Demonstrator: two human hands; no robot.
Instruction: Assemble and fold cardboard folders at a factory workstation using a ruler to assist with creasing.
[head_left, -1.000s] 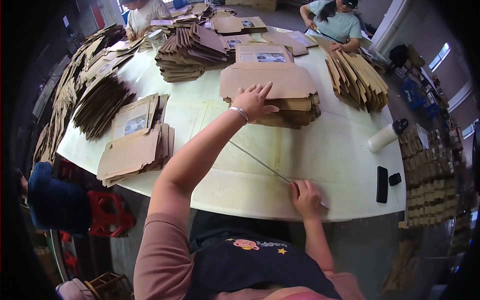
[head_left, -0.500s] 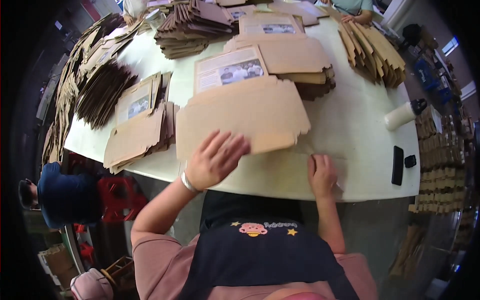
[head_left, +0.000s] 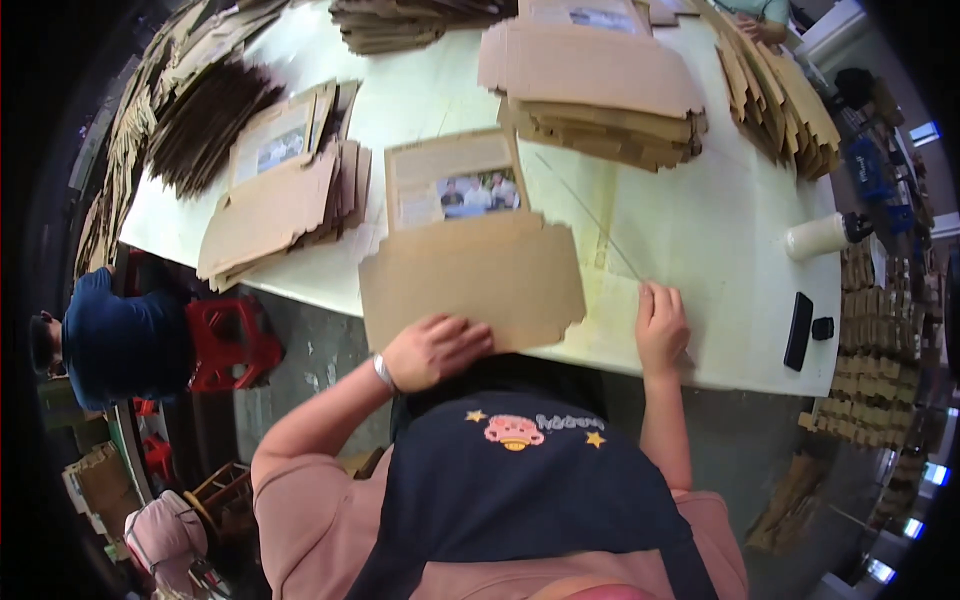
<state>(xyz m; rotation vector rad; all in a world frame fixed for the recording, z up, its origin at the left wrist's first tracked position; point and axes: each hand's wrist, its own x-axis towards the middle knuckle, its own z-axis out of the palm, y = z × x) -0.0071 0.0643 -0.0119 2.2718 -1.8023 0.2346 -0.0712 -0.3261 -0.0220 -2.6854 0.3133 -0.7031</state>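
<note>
Left hand (head_left: 432,350): grasping the near edge of a flat cardboard blank (head_left: 470,275), which overhangs the tabletop (head_left: 700,230) edge.
Right hand (head_left: 662,328): released, resting palm-down on the tabletop near a thin rod (head_left: 590,215).
Step, by judgement: drawing one blank in for folding; both hands would be needed on its flaps.
Beyond: a stack of blanks (head_left: 600,100), more piles left and right.

A packing workshop (stacks of flat cardboard blanks (head_left: 600,95) crowd the worktable (head_left: 700,230)).
</note>
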